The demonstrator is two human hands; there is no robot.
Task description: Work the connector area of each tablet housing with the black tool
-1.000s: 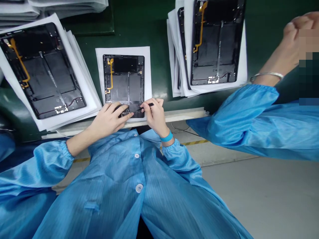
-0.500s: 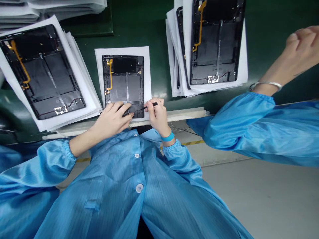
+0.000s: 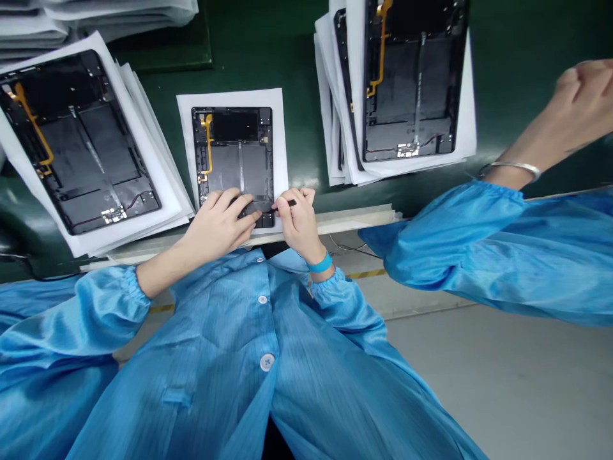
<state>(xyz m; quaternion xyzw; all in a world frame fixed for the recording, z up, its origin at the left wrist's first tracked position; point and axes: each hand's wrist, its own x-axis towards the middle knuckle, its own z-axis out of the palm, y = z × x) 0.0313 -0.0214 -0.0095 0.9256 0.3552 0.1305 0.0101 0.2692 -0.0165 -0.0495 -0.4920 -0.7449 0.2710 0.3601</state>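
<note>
An opened tablet housing [image 3: 225, 163] lies on a white sheet [image 3: 280, 137] at the table's front edge. It has a dark interior, an orange flex cable [image 3: 209, 144] along its left side and a silver strip down the middle. My left hand [image 3: 220, 220] rests over its lower left part, fingers stretched out and slightly apart, hiding that corner. At the lower right edge, my right hand [image 3: 299, 220] pinches a slim black pointed tool [image 3: 292, 202]. The tool's tip reaches the housing near my left fingertips; its exact contact is too small to make out.
Similar housings lie on stacked white sheets: one at left [image 3: 103, 160], another at right [image 3: 412, 102]. More sheets [image 3: 119, 22] are piled at the back left. At the right, a co-worker's hand [image 3: 582, 96] with a bracelet reaches over the green table [image 3: 297, 64].
My right hand has shifted slightly left, and the tool has turned and shows less of its length. My left hand stays on the housing. The whole view has drifted slightly.
</note>
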